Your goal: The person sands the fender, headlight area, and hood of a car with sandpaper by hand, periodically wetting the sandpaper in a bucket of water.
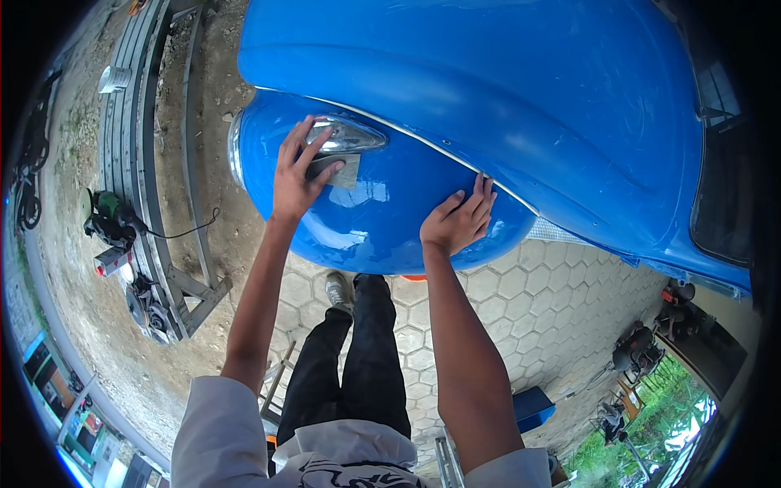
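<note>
Before me is the rounded blue front fender (396,201) of a car, its paint wet and glossy in places. My left hand (299,165) lies over a small grey sheet (349,172), which looks like sandpaper, and presses it to the paint. Its fingertips reach onto the teardrop-shaped chrome lamp housing (357,135) on top of the fender. Farther right, my right hand (460,213) rests on the fender with nothing in it, thumb apart. Its fingertips touch the pale beading (421,138) along the seam between the fender and the blue hood (476,67).
On the left stands a long metal bench (146,152) bearing a white tub (115,79), a green power tool (108,213) with a cord, and a can (111,261). Hexagonal pavers (537,268) cover the ground beneath me. A blue box (534,407) sits behind my right arm.
</note>
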`<state>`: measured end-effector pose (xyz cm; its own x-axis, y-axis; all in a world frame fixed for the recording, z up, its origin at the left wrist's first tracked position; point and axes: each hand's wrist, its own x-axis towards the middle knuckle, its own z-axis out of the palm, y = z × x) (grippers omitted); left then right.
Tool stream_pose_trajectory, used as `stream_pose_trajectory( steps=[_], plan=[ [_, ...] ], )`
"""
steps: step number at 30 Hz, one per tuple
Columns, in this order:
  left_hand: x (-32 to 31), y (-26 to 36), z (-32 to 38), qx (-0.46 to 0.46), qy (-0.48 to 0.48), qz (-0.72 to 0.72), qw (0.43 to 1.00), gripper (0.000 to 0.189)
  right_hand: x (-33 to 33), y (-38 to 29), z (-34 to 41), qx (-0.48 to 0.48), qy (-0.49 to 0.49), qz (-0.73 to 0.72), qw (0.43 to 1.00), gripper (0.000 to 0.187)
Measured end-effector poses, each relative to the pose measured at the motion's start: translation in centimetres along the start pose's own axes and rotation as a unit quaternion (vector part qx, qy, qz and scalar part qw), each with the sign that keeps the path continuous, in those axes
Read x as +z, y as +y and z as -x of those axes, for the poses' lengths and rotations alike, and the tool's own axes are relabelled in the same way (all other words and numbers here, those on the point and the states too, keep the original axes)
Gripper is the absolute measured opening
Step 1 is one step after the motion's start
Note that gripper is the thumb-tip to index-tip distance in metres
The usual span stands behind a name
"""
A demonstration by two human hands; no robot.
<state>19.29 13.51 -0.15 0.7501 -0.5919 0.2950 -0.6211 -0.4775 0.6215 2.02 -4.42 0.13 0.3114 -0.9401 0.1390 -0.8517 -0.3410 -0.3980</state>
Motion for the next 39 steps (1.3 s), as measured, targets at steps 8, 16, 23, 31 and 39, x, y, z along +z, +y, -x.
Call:
stream_pose_trajectory(
  steps=[8, 16, 23, 31, 39],
  plan=[
    [1.9, 2.8, 8.5, -0.248, 0.069, -0.022, 0.966, 0.09, 0.5, 0.4, 0.1, -0.001, 0.01, -0.006, 1.0, 0.051],
    [1.4, 5.3, 6.5, -0.171, 0.093, -0.091, 0.977, 0.078, 0.5, 0.7, 0.0, -0.003, 0.014, 0.0, 1.0, 0.05],
    [3.0, 8.3, 10.1, -0.159, -0.057, -0.043, 0.985, 0.051, 0.3, 0.8, -0.3, 0.0, 0.012, 0.0, 1.0, 0.051],
    [3.7, 8.2, 11.4, -0.182, -0.045, -0.057, 0.981, 0.059, 0.3, 0.3, -0.2, 0.008, 0.01, -0.011, 1.0, 0.051],
    [4.3, 5.8, 7.8, -0.311, 0.033, -0.091, 0.946, 0.057, 0.4, 0.0, -0.1, -0.004, 0.0, -0.005, 1.0, 0.051]
  ],
)
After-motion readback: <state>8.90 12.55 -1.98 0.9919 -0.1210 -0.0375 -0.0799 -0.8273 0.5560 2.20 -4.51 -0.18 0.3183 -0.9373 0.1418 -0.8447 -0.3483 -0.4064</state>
